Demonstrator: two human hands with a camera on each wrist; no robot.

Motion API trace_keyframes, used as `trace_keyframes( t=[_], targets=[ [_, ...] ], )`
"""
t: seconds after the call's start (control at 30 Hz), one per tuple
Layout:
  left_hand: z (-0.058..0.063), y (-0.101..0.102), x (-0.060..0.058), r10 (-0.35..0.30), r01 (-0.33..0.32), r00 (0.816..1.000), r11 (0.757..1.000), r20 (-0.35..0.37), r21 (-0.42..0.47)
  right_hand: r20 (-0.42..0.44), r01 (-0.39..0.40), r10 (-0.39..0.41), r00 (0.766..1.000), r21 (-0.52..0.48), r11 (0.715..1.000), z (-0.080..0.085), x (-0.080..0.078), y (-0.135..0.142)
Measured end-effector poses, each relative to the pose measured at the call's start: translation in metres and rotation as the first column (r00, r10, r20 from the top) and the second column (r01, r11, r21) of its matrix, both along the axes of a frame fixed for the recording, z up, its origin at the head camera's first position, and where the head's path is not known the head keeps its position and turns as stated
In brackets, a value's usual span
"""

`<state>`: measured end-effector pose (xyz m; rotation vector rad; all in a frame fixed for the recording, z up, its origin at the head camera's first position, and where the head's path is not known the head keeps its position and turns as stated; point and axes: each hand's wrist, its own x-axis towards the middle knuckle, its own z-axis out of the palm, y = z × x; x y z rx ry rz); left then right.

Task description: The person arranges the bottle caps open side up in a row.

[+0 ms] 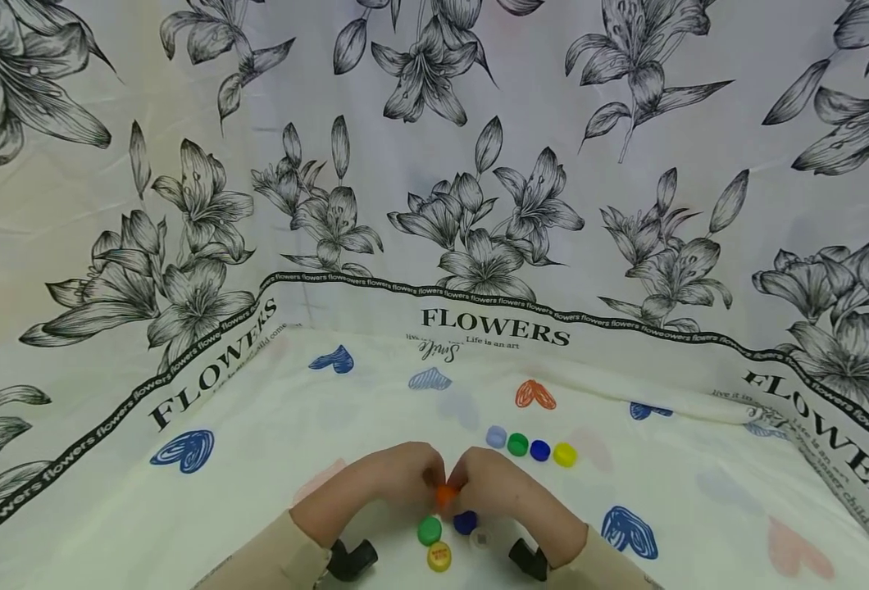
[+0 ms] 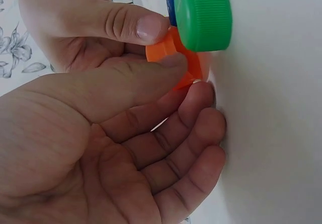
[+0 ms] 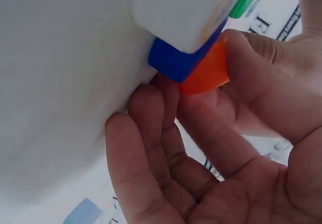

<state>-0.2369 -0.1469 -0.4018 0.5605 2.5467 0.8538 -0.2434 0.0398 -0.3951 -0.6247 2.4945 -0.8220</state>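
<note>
Hands meet at the near middle of the cloth, ours, both working one orange cap. Our left hand pinches the orange cap between thumb and forefinger, the other fingers loosely curled beneath it and resting against the cloth. Our right hand grips the same cap from the other side, thumb pressed on its rim, fingers curled under. The cap sits between the two hands, just above the cloth, tilted on edge in the left wrist view.

Just in front of the hands, toward us: a green cap, a dark blue cap, a yellow cap and a white cap, clustered close together. The green and blue ones lie just beside the orange cap.

Farther out, behind the right hand, four caps in a row: pale lilac, green, blue, yellow, nearly touching one another.

Floral fabric printed FLOWERS walls the area.
</note>
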Motion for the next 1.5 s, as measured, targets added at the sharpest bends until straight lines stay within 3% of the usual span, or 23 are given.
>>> trace_keyframes(
  t=[0.23,0.47,0.57,0.73,0.93,1.07,1.2,1.5],
  targets=[
    [-0.001,-0.008,0.001,0.012,-0.014,0.999,0.998,0.042,0.058,0.012,-0.02,0.019,1.0,0.013,1.0,0.001,-0.002,-0.008],
    [-0.005,-0.009,-0.004,0.017,-0.023,0.997,0.997,0.072,0.077,-0.023,0.054,-0.053,0.998,0.019,0.998,0.002,-0.003,-0.005],
    [-0.005,-0.01,-0.007,0.028,-0.032,0.998,0.996,0.049,0.087,-0.045,0.067,-0.067,0.997,0.005,0.998,0.003,-0.004,-0.004],
    [-0.002,-0.009,-0.01,0.072,-0.072,0.997,0.99,0.005,0.125,-0.082,0.077,-0.08,0.993,-0.041,0.996,0.002,-0.005,-0.002],
    [-0.004,-0.005,-0.012,0.108,-0.113,0.993,0.979,0.039,0.167,-0.033,0.12,-0.123,0.992,-0.094,0.988,0.0,-0.006,0.003],
    [-0.008,-0.004,-0.014,0.14,-0.151,0.988,0.963,0.064,0.222,-0.057,0.132,-0.136,0.989,-0.081,0.988,-0.003,-0.006,0.004],
    [-0.012,-0.006,-0.016,0.19,-0.193,0.981,0.946,0.039,0.259,-0.095,0.151,-0.157,0.983,-0.065,0.986,-0.004,-0.009,0.003],
    [-0.017,-0.004,-0.019,0.258,-0.258,0.966,0.929,0.036,0.265,-0.037,0.188,-0.193,0.981,-0.101,0.977,-0.002,-0.011,0.004]
  ],
)
